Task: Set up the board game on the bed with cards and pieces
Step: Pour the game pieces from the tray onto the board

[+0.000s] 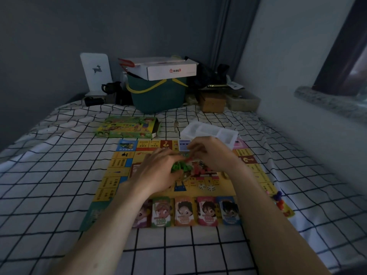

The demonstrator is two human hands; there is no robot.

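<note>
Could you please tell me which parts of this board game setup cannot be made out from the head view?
- Middle of the game board: covered by both hands.
- Whether the left hand grips the green pieces: fingers blur together.
- What the right hand holds: blurred.
- Leftmost money stack: partly behind the left forearm.
- Dice faces: too small.

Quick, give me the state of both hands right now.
Left hand: fingers curled around a cluster of green pieces over the board.
Right hand: fingers curled by the red pieces; grip cannot be told.
</note>
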